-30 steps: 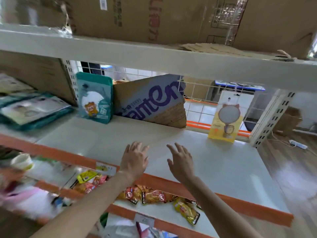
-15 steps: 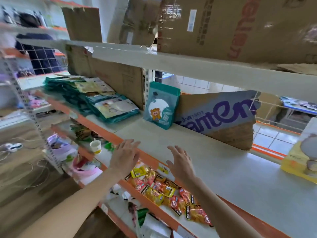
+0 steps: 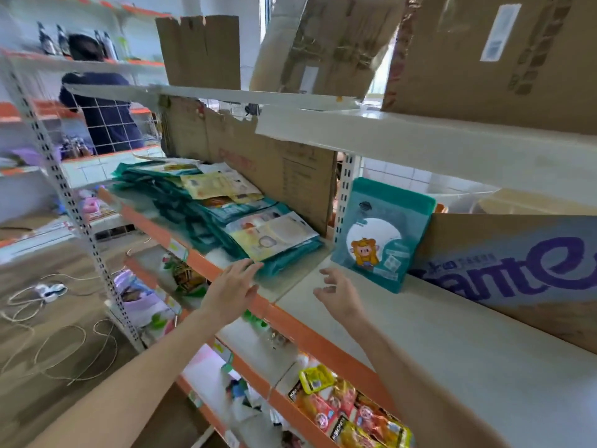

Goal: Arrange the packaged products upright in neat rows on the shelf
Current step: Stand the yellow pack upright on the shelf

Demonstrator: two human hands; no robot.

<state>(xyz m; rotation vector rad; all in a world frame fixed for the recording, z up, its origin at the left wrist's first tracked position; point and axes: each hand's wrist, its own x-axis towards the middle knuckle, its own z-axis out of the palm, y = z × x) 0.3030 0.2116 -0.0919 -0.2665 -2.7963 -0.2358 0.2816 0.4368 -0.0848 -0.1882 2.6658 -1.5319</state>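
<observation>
Teal packets [image 3: 258, 240] nearer hands [image 3: 232, 287]

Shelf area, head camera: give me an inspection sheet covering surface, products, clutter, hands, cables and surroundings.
Surface: pale shelf with orange front edge.
Job's things: one teal pack upright against the purple box; teal pile lying flat to its left.
Clutter: cardboard behind the pile; boxes on the upper shelf.
Hands: left hand at the pile's front edge, right hand over the shelf; both hold nothing.
Cables: cords on the floor.
Surroundings: snack bags below; a person behind mesh.
</observation>
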